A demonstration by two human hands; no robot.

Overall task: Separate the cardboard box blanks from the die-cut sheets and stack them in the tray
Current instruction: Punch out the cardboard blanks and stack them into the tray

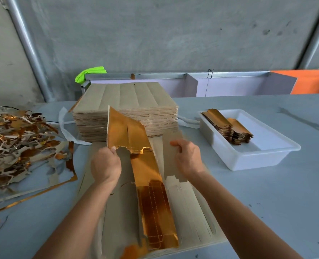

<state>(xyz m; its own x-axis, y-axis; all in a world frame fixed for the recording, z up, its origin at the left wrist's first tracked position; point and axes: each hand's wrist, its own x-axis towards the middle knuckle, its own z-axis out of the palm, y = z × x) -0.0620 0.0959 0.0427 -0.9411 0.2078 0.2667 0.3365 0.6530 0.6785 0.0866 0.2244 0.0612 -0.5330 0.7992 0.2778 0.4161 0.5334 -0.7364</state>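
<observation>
Gold-foil die-cut cardboard sheet [151, 199] lies under both forearms. Left hand [105, 164] pinches its lifted gold flap; right hand [187, 157] grips grey cardboard blank [172, 144], likely tearing apart. White plastic tray [267, 146], holding stacked blanks [227, 128], waits right of right hand.

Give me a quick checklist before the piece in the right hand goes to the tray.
1. Right hand grips the grey blank at its upper edge: ok.
2. Blank fully free of the die-cut sheet: cannot tell; its lower end lies close against the pieces below.
3. Left hand holds the gold-faced sheet lifted: ok.
4. White tray has free room in its near half: ok.
5. Stacked blanks sit at the tray's far end, two stacks leaning together: ok.
6. Path from the hands to the tray over the table: ok, nothing stands between.
</observation>
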